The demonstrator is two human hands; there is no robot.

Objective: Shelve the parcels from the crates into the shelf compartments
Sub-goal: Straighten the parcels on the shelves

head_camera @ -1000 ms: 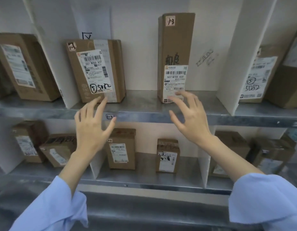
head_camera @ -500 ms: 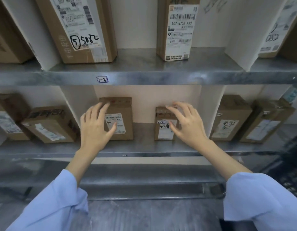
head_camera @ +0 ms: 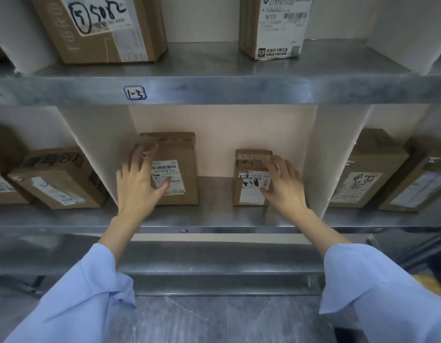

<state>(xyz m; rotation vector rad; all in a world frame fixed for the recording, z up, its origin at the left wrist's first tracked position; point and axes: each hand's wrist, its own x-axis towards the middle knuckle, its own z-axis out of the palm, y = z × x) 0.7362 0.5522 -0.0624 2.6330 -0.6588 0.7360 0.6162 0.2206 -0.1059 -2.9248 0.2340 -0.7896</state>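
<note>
I saw grey metal shelves [head_camera: 214, 216] split by white dividers [head_camera: 103, 149], above a marbled grey floor [head_camera: 189, 318]. In the middle lower compartment stood 2 brown, white-labelled boxes, the taller parcel [head_camera: 179, 149] and the smaller parcel [head_camera: 249, 167]. The left hand [head_camera: 137, 186] spread before the taller, the right hand [head_camera: 283, 186] before the smaller, fingers loose. I could not tell whether either touched.

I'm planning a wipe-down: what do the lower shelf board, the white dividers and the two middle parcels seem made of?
Lower shelf board: metal, probably steel; grey, dull sheen, mottled reflections. White divider: smooth matte panel, perhaps painted board or plastic; unclear. Larger parcel and smaller parcel: brown cardboard, matte, folded flaps, with paper labels stuck on.
</note>
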